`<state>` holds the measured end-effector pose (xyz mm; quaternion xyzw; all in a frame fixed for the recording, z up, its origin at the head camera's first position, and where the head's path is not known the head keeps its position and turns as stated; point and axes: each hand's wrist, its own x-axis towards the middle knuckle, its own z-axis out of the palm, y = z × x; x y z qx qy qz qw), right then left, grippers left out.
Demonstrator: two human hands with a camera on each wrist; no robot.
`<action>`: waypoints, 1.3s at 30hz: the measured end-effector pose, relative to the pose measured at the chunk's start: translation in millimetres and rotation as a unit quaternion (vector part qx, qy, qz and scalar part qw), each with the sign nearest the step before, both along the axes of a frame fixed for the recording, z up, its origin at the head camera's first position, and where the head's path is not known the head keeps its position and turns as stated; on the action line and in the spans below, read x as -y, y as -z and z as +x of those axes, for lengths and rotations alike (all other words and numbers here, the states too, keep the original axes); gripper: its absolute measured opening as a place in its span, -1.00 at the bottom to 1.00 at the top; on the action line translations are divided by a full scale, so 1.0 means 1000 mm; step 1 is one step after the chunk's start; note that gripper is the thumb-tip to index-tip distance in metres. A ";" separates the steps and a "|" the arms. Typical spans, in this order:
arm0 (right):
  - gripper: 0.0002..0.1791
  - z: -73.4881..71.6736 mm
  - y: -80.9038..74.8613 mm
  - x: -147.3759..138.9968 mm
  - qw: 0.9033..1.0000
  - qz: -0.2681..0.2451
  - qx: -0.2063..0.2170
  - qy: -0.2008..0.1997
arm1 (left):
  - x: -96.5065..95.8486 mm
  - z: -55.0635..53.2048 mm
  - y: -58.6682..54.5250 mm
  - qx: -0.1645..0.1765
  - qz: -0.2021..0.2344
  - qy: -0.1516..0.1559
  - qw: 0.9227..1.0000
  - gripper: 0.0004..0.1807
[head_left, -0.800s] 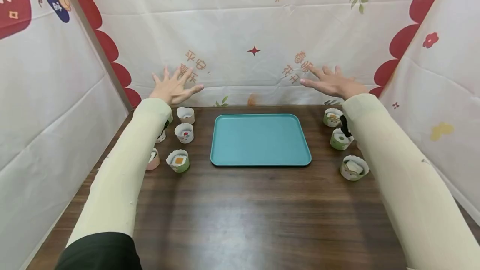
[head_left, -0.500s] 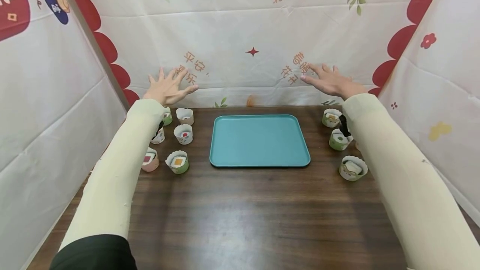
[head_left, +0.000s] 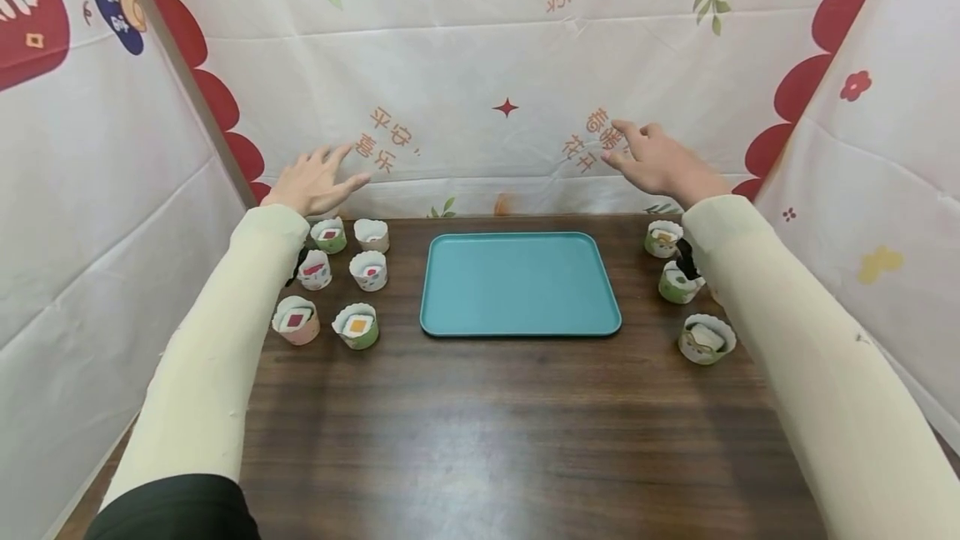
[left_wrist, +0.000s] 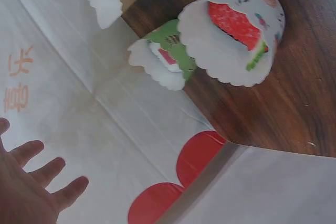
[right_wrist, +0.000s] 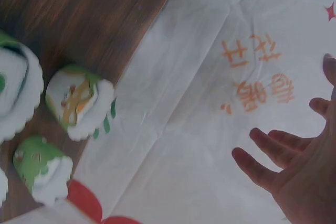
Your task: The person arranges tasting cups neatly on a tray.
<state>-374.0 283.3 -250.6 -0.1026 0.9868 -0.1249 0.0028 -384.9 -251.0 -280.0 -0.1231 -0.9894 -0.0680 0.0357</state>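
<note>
In the head view my left hand (head_left: 311, 182) hovers above the far left of the table, fingers spread and holding nothing. Below it stand several paper cups with small items inside, among them a pink cup (head_left: 296, 321) and a green cup (head_left: 357, 326). A watermelon-slice shape (left_wrist: 236, 24) shows in one cup in the left wrist view. My right hand (head_left: 660, 161) hangs over the far right, its fingers loosely bent and nothing in them. Near that forearm are more cups, such as a green one (head_left: 680, 282) and a patterned one (head_left: 706, 338); the sleeve partly hides others.
A teal tray (head_left: 521, 284) lies flat at the middle of the brown wooden table (head_left: 465, 432). White printed cloth (head_left: 465, 65) stands behind the table, with further cloth walls at the left (head_left: 105, 190) and right (head_left: 870, 190).
My left hand has moved left and slightly down, uncovering more of the left cups, and its fingers have drawn closer together. The right hand's fingers have bent a little; its arm has barely shifted.
</note>
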 end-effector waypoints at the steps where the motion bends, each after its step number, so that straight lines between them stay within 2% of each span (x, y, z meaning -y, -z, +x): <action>1: -0.07 0.002 0.000 0.003 1.000 0.001 -0.005 -0.006 | 0.003 0.001 0.001 0.003 0.000 0.003 1.000 -0.06; 5: -0.10 0.015 0.002 0.016 0.999 -0.018 -0.028 -0.035 | 0.014 0.003 0.008 0.034 0.013 -0.005 0.999 -0.10; 9: -0.13 0.028 0.004 0.028 0.997 -0.032 -0.048 -0.053 | 0.023 0.004 0.015 0.067 0.050 -0.029 0.996 -0.13; 13: -0.14 0.038 0.006 0.035 0.997 -0.020 -0.040 -0.058 | 0.029 0.007 0.023 0.093 0.086 -0.047 0.991 -0.09; 16: -0.18 0.044 0.010 0.037 0.998 -0.009 -0.033 -0.057 | 0.031 0.009 0.030 0.105 0.096 -0.063 0.988 -0.05; 19: -0.24 0.052 0.016 0.038 0.998 -0.007 -0.044 -0.051 | 0.033 0.010 0.038 0.119 0.099 -0.081 0.985 -0.02; 24: -0.32 0.063 0.032 0.044 0.997 -0.027 -0.059 -0.044 | 0.035 0.010 0.051 0.142 0.101 -0.092 0.980 0.01; 29: -0.39 0.069 0.054 0.047 0.995 -0.077 -0.029 -0.048 | 0.034 0.012 0.062 0.148 0.082 -0.084 0.982 0.02; 33: -0.39 0.076 0.069 0.045 0.994 -0.107 -0.006 -0.030 | 0.030 0.010 0.066 0.147 0.067 -0.076 0.984 -0.01; 39: -0.35 0.084 0.092 0.049 0.994 -0.107 0.025 -0.007 | 0.030 0.009 0.071 0.133 0.052 -0.074 0.987 -0.14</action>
